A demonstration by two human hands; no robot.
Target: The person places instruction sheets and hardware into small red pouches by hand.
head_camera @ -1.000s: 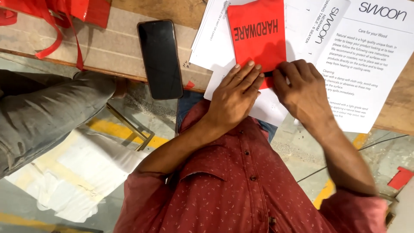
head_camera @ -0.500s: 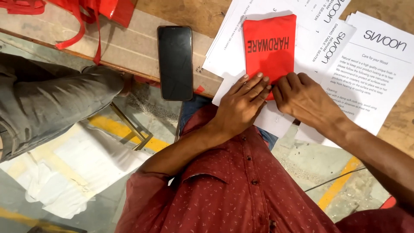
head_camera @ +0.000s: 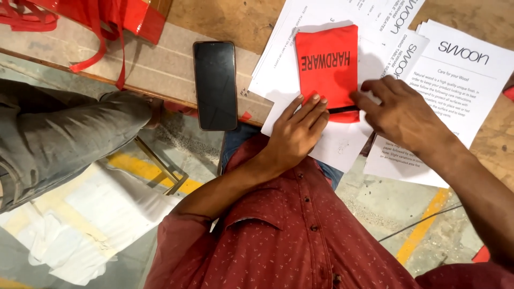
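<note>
in the head view, a small red cloth bag [head_camera: 327,69] lies flat on a pile of white paper sheets [head_camera: 460,80] on a wooden table [head_camera: 230,18]. the left hand [head_camera: 295,135] rests with its fingers flat and spread a little on the bag's near edge, pressing it down, not wrapped around anything. the right hand [head_camera: 400,113] has its fingers bent and pinched on a thin black string [head_camera: 342,109] at the bag's bottom corner. i think the bag could slide, because the paper under it is smooth and loose. a hard tug on the string might bunch the bag up or drag the sheets off the edge. a black phone [head_camera: 215,84] lies near the table edge, well apart from the bag, and a bump from an arm could knock it down.
</note>
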